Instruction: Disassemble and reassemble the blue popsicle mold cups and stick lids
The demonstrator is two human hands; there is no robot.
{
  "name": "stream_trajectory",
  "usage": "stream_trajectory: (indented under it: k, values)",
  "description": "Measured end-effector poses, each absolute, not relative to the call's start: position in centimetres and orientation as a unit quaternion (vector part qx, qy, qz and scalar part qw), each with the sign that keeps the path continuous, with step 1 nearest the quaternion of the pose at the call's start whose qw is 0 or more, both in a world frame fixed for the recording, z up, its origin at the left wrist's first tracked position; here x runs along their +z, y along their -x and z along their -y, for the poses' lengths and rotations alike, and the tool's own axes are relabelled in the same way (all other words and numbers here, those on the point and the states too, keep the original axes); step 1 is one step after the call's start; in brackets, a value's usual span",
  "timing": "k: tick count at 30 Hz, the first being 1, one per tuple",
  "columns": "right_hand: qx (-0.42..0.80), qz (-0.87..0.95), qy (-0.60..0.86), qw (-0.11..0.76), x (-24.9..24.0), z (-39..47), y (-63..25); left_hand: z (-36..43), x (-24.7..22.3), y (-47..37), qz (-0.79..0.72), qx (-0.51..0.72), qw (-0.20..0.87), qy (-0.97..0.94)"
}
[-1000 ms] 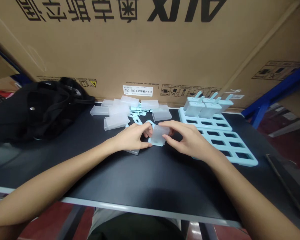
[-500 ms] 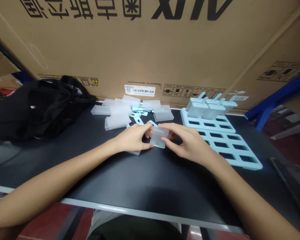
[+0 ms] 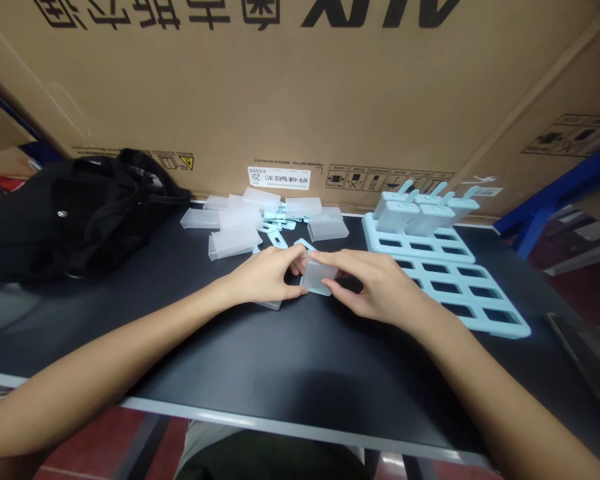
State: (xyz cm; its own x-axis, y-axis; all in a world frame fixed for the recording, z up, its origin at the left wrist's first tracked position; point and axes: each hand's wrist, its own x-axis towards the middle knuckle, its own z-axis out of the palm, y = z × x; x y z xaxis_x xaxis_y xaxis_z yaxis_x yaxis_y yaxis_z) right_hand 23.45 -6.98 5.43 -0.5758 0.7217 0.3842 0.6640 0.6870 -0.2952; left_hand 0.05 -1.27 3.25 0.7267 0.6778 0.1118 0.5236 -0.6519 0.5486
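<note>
A translucent plastic mold [image 3: 319, 273] with a light blue edge at its near end is held between both hands above the black table. My left hand [image 3: 273, 275] pinches its left side with thumb and fingers. From the right, my right hand [image 3: 375, 283] grips the same mold, thumb near the lower edge and fingers over the top. Another translucent mold [image 3: 271, 305] lies partly hidden under my left hand. Just beyond the hands are light blue stick pieces [image 3: 277, 239] and a pile of translucent molds [image 3: 240, 219].
Two light blue trays with rectangular slots, a rear one [image 3: 420, 249] bearing several filled molds with sticks [image 3: 397, 215] and a front one [image 3: 497, 313], lie at right. A black bag [image 3: 80, 213] sits left. A large cardboard box [image 3: 280, 100] stands behind.
The view has shifted slightly. Both hands keep their hold on the mold, with my right fingers moved a little along its top edge.
</note>
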Motion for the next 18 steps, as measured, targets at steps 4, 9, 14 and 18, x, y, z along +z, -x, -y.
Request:
stream_trajectory:
  k: [4,9,14,18]
  values:
    - [0.066,0.885,0.395,0.238,5.5,6.9,-23.4,1.2,3.6,0.1,-0.338,0.132,0.224,-0.905]
    - [0.074,0.881,0.414,0.219,6.0,7.0,-23.9,-0.5,5.8,0.8,-0.297,0.103,0.203,-0.927]
    - [0.064,0.865,0.455,0.2,6.3,7.1,-24.8,-3.6,8.0,0.3,-0.421,0.035,-0.023,-0.906]
    - [0.059,0.865,0.462,0.187,6.5,7.1,-25.1,-5.4,7.4,-0.8,-0.469,-0.023,-0.102,-0.877]
